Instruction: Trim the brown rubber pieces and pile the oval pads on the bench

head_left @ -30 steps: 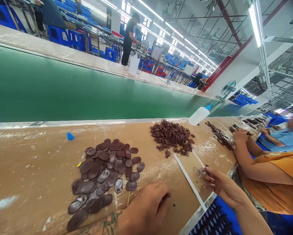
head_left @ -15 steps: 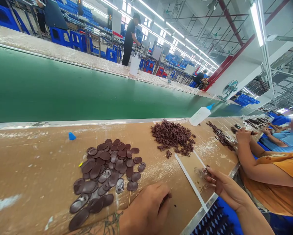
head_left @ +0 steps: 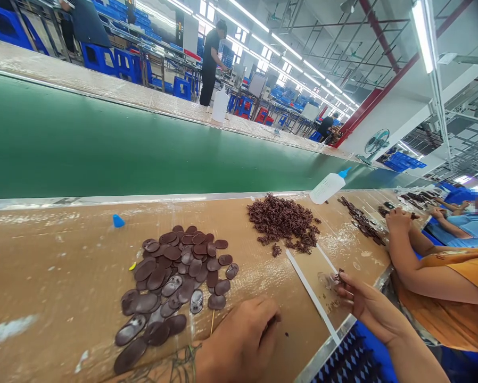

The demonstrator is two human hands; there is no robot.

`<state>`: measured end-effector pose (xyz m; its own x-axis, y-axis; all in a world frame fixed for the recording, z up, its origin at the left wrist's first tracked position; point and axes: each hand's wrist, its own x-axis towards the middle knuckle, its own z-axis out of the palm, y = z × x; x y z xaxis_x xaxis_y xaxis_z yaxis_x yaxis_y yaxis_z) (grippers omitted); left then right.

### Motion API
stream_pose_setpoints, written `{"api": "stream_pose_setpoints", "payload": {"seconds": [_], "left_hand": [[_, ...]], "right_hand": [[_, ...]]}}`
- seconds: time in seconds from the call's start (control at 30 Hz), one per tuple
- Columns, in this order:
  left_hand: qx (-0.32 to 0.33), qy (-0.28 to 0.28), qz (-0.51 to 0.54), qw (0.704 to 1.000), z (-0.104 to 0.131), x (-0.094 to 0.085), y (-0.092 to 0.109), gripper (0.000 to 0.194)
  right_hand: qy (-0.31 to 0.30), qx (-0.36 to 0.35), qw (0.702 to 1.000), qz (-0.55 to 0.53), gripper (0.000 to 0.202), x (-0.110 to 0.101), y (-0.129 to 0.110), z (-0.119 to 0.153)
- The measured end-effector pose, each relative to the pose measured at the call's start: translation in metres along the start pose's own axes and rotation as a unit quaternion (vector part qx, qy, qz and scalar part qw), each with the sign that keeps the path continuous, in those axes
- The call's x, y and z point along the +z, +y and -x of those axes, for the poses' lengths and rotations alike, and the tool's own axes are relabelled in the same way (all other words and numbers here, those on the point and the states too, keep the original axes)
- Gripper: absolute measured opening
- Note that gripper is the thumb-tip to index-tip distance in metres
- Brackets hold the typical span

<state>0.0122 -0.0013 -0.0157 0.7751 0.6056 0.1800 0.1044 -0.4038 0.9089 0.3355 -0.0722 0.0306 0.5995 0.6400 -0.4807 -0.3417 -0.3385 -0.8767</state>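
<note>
My right hand [head_left: 369, 306] is raised over the table's near edge at the right. Thumb and forefinger pinch a small dark brown piece [head_left: 338, 275], similar in colour to the pile of small curly brown pieces [head_left: 282, 219] further back. My left hand [head_left: 242, 332] rests on the table with its fingers curled under; what they hold, if anything, is hidden. Beside its wrist a thin wooden stick [head_left: 212, 322] sticks out, partly hidden by the hand. Left of that hand lies a heap of flat oval brown pieces [head_left: 171, 276], several with holes or shiny faces.
Behind the pile leans a white bottle with a blue tip [head_left: 327, 187]. A blue cap [head_left: 118, 221] lies far left. White strips [head_left: 311, 292] cross the table near a dark spiky mat [head_left: 346, 359]. Beyond runs a green conveyor belt [head_left: 143, 154]. A co-worker in orange [head_left: 442, 287] sits at right.
Both hands hold nearly the same pose. The whole view has shifted only slightly; the right hand keeps its pinch on the small brown piece.
</note>
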Motion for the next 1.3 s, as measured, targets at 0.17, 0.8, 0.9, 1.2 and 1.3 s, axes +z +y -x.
{"api": "stream_pose_setpoints", "payload": {"seconds": [0.17, 0.8, 0.9, 1.2, 1.3], "left_hand": [[0.002, 0.001, -0.002, 1.000, 0.0006, -0.0027, 0.0014, 0.013], [0.021, 0.013, -0.008, 1.000, -0.0005, -0.0002, -0.0003, 0.012], [0.014, 0.008, -0.008, 1.000, 0.0002, 0.0010, -0.0014, 0.012], [0.023, 0.015, -0.011, 1.000, 0.0010, -0.0007, -0.0018, 0.012], [0.028, 0.017, -0.011, 0.999, 0.0008, -0.0011, -0.0009, 0.012]], "right_hand": [[-0.004, -0.001, 1.000, -0.002, 0.043, 0.0011, 0.0006, 0.0001], [-0.007, -0.002, 1.000, -0.014, 0.044, 0.0024, 0.0003, 0.0019], [-0.012, -0.001, 1.000, -0.015, 0.040, 0.0011, 0.0005, 0.0004], [-0.018, -0.004, 1.000, -0.006, 0.034, -0.0016, 0.0029, -0.0020], [-0.017, -0.001, 1.000, -0.005, 0.034, -0.0003, 0.0024, -0.0009]]}}
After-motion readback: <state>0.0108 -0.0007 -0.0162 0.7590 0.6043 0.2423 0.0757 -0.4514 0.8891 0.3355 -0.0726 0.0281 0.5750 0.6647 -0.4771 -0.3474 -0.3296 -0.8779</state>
